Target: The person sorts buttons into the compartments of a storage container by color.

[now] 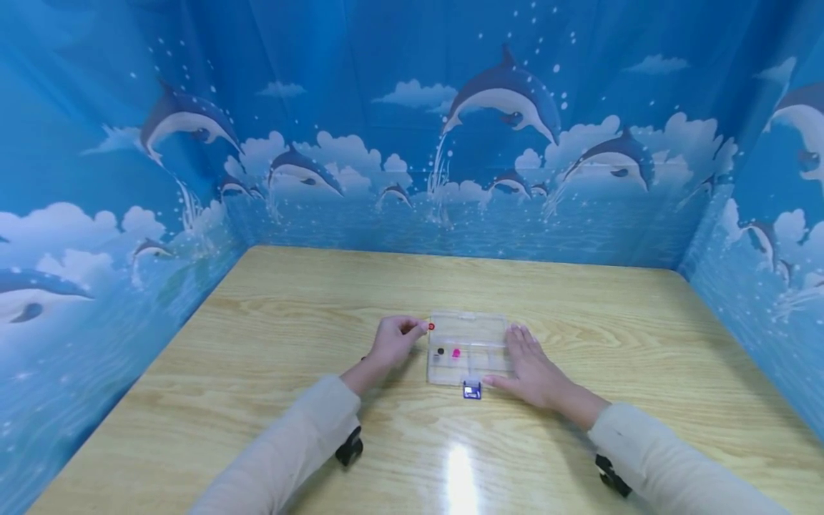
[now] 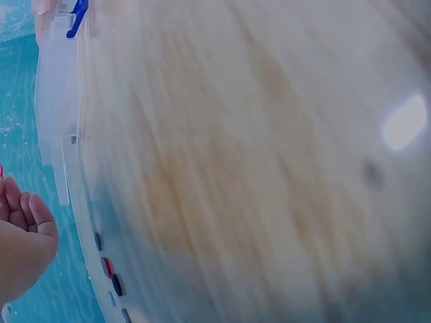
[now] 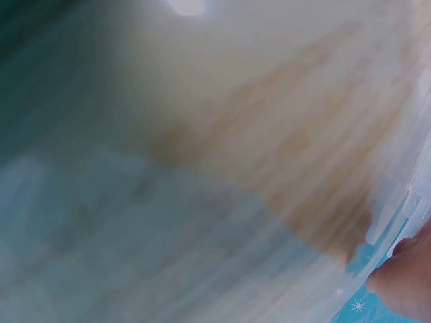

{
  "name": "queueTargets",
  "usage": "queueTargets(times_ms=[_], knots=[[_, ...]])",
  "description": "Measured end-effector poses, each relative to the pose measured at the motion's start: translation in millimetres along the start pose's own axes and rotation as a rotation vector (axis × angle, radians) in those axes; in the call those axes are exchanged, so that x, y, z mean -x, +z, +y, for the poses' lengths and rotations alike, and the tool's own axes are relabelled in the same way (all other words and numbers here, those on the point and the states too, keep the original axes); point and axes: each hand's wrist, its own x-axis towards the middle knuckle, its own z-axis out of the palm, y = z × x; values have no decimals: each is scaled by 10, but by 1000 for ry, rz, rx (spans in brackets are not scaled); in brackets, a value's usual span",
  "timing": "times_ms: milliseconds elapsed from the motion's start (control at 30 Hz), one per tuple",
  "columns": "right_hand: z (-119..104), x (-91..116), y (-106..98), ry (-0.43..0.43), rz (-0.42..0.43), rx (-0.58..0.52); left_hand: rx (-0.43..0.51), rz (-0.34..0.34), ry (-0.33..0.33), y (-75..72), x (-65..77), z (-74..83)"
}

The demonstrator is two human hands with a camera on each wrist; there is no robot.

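Note:
A clear plastic compartment box [image 1: 448, 375] lies with its lid [image 1: 473, 329] swung back on the table. In its left compartments sit a dark round piece [image 1: 440, 351] and a pink piece [image 1: 456, 352]. Between thumb and fingertips, my left hand [image 1: 391, 342] pinches a small red round piece [image 1: 431, 326], button-like, by the lid's left edge. My right hand [image 1: 533, 368] rests along the box's right side, fingers extended and thumb near the front edge. A blue-and-white tag [image 1: 472, 390] sits at the box's front latch.
Several small discs, including a red one [image 2: 107, 266] and a dark one [image 2: 118, 284], lie on the wooden table [image 1: 309, 286] near my left wrist. A blue dolphin-print curtain [image 1: 360, 207] surrounds the table's back and sides.

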Motion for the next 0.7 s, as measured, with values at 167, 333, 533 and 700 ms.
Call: queueTargets(times_ms=[167, 333, 533, 700], knots=[[5, 1, -1, 1, -3, 0, 6, -11, -8, 46, 3, 43], [16, -1, 4, 0, -1, -2, 45, -37, 23, 82, 5, 69], [20, -3, 17, 2, -1, -4, 49, -57, 84, 136, 17, 89], [19, -2, 18, 12, -2, -2, 41, -73, 86, 183, 31, 125]])
